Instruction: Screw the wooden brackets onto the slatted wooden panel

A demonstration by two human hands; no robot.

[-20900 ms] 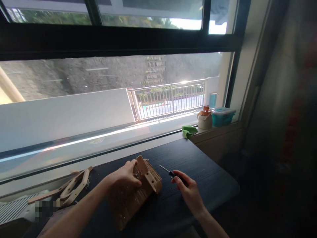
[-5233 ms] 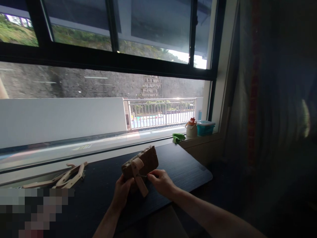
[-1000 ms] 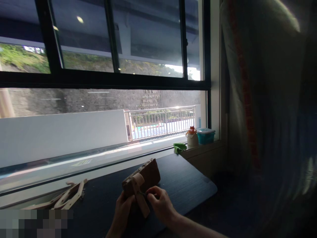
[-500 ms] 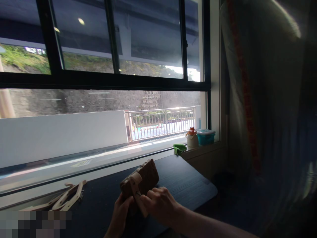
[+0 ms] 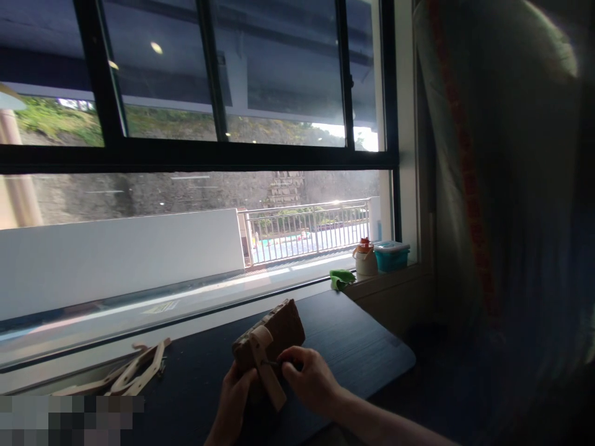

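Observation:
My left hand (image 5: 232, 393) is closed around the lower left end of a rough brown block (image 5: 286, 325), which is tilted above the dark table. Across the block's near face lies a pale wooden strip (image 5: 269, 381) with a curved top end and small holes. The thumb presses beside this strip. My right hand (image 5: 311, 378) is closed on a screwdriver (image 5: 275, 363). Its thin shaft points left and meets the strip near the middle. Most of its dark handle is hidden in the fingers, and the tip is too small to make out.
Several pale wooden pieces (image 5: 139, 371) lie at the table's left, with small metal bits beside them. The dark table (image 5: 357, 347) ends at a rounded right corner. On the windowsill are a green cloth (image 5: 341, 279), a cream bottle (image 5: 366, 260) and a teal box (image 5: 391, 257).
My right hand has turned and drawn slightly away from the strip, so more of the shaft shows. The whole view has shifted a little, with everything sitting further right.

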